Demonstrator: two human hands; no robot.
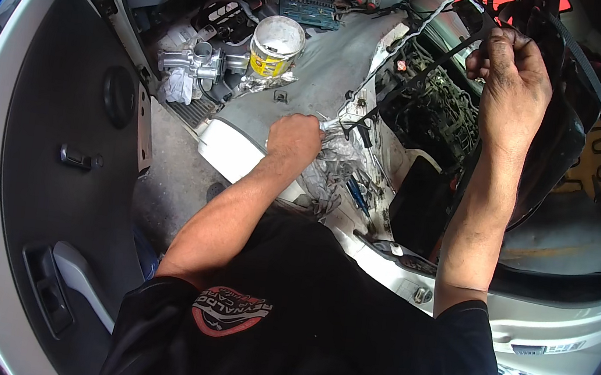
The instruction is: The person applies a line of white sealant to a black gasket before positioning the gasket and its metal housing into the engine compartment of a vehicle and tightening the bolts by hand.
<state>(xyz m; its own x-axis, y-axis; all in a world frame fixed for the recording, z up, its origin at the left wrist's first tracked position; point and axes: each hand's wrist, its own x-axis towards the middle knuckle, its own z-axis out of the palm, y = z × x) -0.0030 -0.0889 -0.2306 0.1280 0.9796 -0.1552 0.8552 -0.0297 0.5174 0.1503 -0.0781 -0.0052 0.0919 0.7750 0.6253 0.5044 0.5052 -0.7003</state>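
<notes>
My left hand [295, 141] is closed in a fist beside the engine opening. A short pale, silvery piece [331, 124] sticks out past its fingers; what it belongs to is hidden. Up at the right, my right hand [513, 75] is raised with its fingers pinched at the upper end of a thin black strip [426, 72]. That strip slants down across the opening toward my left hand. A pale braided line [404, 47] runs roughly alongside it. Crumpled dirty plastic [328, 172] lies just below my left hand.
Below is the greasy engine [441, 92]. To the left stand a white bucket [279, 37] with a yellow label, a metal throttle-body-like part [202, 61] and a teal socket tray [310, 9]. Blue-handled tools [357, 194] lie by the sill. An open black-lined door [63, 123] bounds the left.
</notes>
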